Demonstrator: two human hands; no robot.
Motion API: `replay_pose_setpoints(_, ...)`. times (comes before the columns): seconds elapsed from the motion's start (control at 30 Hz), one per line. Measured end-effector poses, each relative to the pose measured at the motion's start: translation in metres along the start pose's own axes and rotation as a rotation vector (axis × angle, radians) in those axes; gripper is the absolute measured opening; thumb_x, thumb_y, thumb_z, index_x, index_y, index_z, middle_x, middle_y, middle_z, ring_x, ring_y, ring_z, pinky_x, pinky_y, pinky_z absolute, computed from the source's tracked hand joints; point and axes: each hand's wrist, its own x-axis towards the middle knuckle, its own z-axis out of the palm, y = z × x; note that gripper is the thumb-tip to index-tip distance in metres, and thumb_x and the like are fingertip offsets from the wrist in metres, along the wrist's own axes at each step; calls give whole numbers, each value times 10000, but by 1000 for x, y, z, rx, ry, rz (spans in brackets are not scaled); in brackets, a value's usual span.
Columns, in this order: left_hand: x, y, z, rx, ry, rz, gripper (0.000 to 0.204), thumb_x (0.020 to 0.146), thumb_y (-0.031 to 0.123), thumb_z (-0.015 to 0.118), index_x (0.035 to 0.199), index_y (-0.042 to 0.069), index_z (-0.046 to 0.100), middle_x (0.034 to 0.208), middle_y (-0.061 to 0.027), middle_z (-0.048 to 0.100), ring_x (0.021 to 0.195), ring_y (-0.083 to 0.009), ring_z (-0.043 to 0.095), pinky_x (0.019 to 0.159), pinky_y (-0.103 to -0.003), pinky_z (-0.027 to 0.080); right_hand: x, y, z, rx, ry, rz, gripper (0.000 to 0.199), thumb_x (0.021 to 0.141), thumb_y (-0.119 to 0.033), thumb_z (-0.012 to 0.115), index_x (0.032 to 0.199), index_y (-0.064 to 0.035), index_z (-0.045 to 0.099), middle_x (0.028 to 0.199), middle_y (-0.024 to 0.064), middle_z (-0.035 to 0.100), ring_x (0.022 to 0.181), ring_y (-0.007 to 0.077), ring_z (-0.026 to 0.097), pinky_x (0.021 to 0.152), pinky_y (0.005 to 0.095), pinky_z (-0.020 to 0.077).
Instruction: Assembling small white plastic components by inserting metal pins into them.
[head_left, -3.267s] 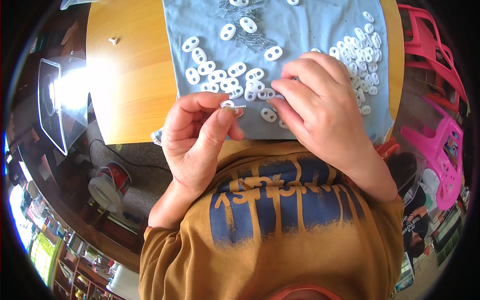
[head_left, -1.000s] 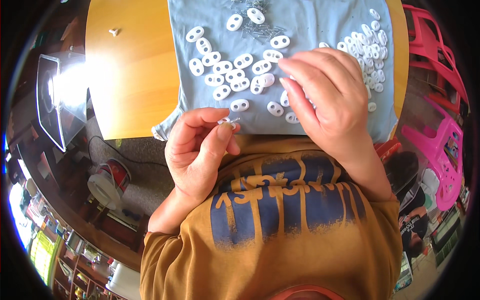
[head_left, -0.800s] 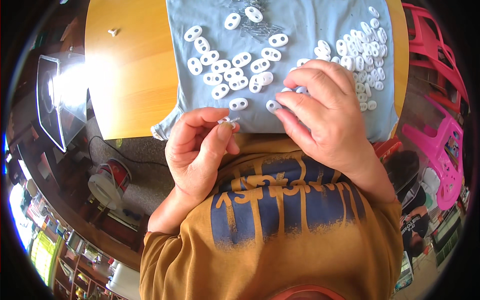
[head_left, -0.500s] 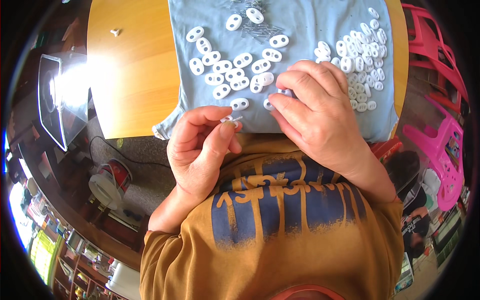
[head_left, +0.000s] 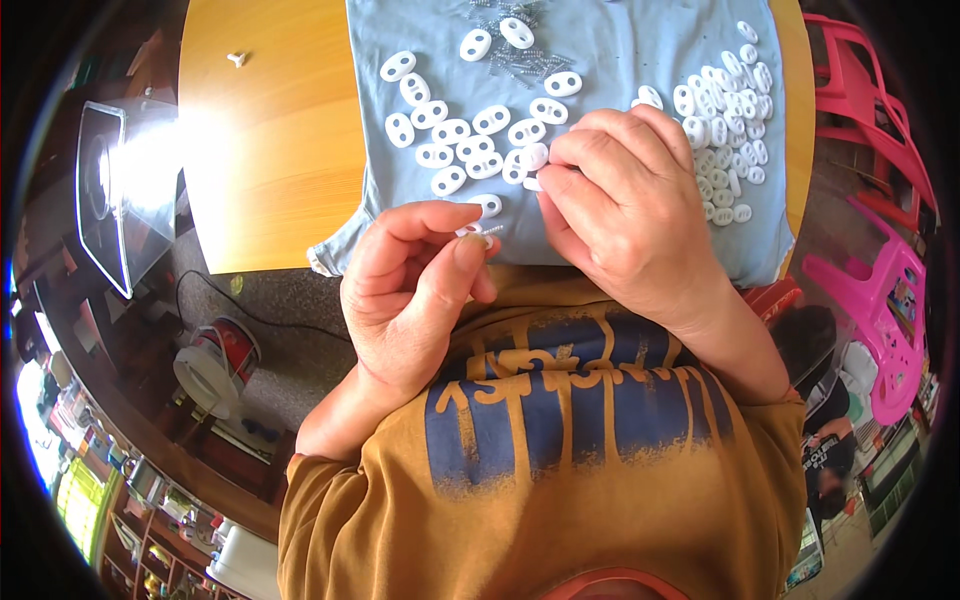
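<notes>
My left hand [head_left: 405, 285] is closed in a pinch near the table's front edge. Between thumb and forefinger it holds a small white plastic piece [head_left: 469, 230] with a thin metal spring [head_left: 493, 231] sticking out to the right. A white two-hole oval plate [head_left: 488, 205] lies just beyond those fingertips, partly covered. My right hand [head_left: 625, 205] is closed over the cloth, its fingers curled down. The edge of a white oval piece [head_left: 532, 183] shows at its fingertips, mostly hidden. Several more oval plates [head_left: 474, 149] lie scattered ahead of both hands.
A light blue cloth [head_left: 395, 185] covers much of the wooden table [head_left: 270, 150]. Metal springs [head_left: 520, 65] lie heaped at the far middle, smaller white oval pieces [head_left: 722, 160] at the right. A small white part [head_left: 237, 59] rests on bare wood. Pink chairs [head_left: 890, 310] stand at right.
My right hand has shifted slightly away from me, and the white piece at its fingertips has moved with it. My left hand keeps its pinch on the white piece and spring.
</notes>
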Motion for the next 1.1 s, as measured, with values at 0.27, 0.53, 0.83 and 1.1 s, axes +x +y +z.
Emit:
replay_pose_setpoints(0.27, 3, 6, 2, -81, -97, -21, 185, 861, -23, 539, 1045, -15, 533, 877, -87, 617, 659, -77, 561, 586, -189, 473, 5, -7, -27, 859, -39, 497, 94, 730, 67, 583, 813, 22, 585, 873, 81, 572, 762, 145, 542, 677, 239, 430)
replay_pose_setpoints(0.53, 9, 19, 17, -108, -146, 4, 191, 854, -22, 546, 1045, -18, 538, 858, -63, 618, 631, -44, 557, 565, -157, 471, 16, -14, -44, 1491, -87, 986, 150, 824, -80, 512, 860, 27, 611, 907, 91, 587, 765, 127, 526, 681, 259, 438)
replay_pose_setpoints(0.83, 11, 15, 18, -95, -152, 34, 196, 846, -40, 543, 1040, -16, 543, 856, -61, 617, 638, -40, 557, 560, -153, 475, 18, -16, -44, 1484, -161, 943, 119, 820, -47, 518, 849, 34, 601, 888, 80, 580, 764, 123, 522, 710, 238, 418)
replay_pose_setpoints(1.1, 13, 9, 18, 63, -135, 160, 181, 847, -33, 557, 1026, -15, 542, 863, -48, 615, 647, -30, 556, 546, -148, 462, 18, -16, -42, 705, -46, 350, 121, 756, 49, 580, 874, 26, 589, 878, 106, 563, 791, 140, 540, 704, 235, 433)
